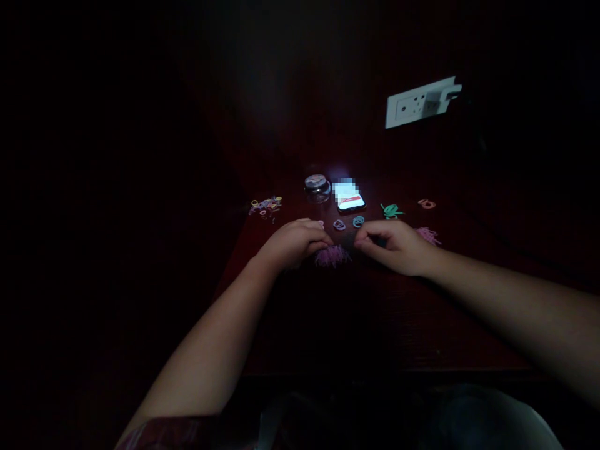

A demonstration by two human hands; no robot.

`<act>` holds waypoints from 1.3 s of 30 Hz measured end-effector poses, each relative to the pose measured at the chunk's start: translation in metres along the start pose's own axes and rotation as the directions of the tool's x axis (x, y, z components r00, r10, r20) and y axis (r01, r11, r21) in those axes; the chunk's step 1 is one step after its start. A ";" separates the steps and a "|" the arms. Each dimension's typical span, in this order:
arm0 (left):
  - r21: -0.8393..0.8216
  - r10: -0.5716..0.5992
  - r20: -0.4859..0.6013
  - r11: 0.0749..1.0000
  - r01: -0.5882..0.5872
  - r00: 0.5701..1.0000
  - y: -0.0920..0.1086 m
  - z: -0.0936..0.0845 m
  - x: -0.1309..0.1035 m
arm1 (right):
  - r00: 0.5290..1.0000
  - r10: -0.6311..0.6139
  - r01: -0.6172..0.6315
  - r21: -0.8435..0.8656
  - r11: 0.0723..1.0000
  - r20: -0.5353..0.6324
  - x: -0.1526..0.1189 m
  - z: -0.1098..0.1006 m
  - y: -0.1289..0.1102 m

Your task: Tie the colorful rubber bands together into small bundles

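My left hand reaches over the dark red table with its fingers bent together. Its fingertips touch the top edge of a purple fringed bundle and seem to pinch it. To the right, my right hand is closed with thumb and index finger pressed together; what they hold, if anything, is too small to see. Just beyond the hands lie small purple hair ties and blue hair ties. A pink hair tie shows partly behind my left hand. Pink strands lie behind my right wrist.
A clear lidded jar stands beside a lit phone. Mixed small bands are scattered at left. Green strands and orange hair ties lie at right. A power socket is on the wall; surroundings are very dark.
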State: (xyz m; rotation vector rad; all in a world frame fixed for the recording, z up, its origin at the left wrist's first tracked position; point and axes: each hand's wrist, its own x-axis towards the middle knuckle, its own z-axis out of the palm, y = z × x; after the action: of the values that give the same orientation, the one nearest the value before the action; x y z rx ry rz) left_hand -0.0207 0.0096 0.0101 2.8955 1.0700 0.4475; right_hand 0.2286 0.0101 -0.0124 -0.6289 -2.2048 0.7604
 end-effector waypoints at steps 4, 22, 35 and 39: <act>0.018 -0.030 -0.024 0.999 0.031 0.999 -0.001 0.000 0.000 | 1.000 0.001 -0.001 0.008 1.000 0.002 0.000 0.001 0.002; 0.004 -0.761 -0.143 0.639 0.769 0.633 -0.110 0.025 -0.060 | 0.998 0.028 -0.028 0.007 1.000 0.058 -0.002 0.006 0.001; -0.007 -0.403 -0.410 0.898 0.439 0.818 -0.042 -0.006 -0.022 | 1.000 0.005 -0.005 0.001 1.000 -0.021 -0.001 0.007 -0.004; 0.021 -0.066 -0.553 0.995 0.093 0.831 0.022 -0.003 -0.001 | 0.993 -0.045 0.048 0.033 0.998 -0.106 0.000 0.010 -0.005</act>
State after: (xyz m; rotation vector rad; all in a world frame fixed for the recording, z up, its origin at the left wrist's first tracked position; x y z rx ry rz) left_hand -0.0082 -0.0086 0.0154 2.8035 1.2566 1.3336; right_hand 0.2204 0.0032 -0.0151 -0.5850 -2.0978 0.7243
